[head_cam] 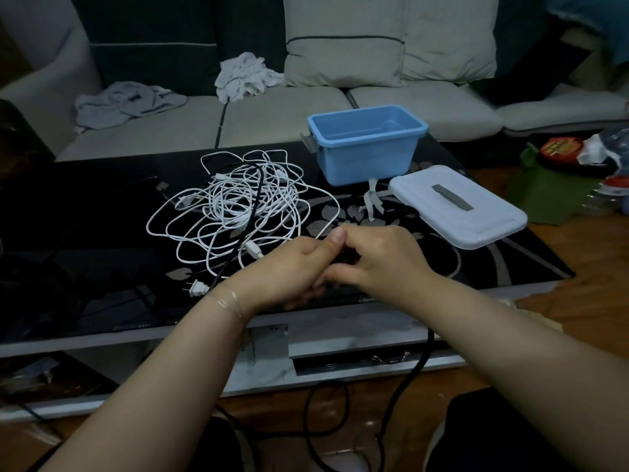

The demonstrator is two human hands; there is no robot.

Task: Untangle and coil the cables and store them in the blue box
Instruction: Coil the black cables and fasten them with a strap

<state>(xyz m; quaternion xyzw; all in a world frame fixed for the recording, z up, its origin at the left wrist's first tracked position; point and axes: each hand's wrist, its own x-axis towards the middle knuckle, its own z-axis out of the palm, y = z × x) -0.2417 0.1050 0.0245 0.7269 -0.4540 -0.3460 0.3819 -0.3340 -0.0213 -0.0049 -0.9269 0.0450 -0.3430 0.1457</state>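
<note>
While both curl together, cables (pixel 235 206) just beyond left hand (pixel 289 270), right hand (pixel 377 257).

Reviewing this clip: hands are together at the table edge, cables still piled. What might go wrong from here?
1. The black cable threads through the white cable tangle; pulling it may tighten knots or drag the pile.
2. The white plug lies near the table edge and may fall off.
3. Both the left hand and right hand seem to hold black cable that trails to the floor and may snag.
</note>
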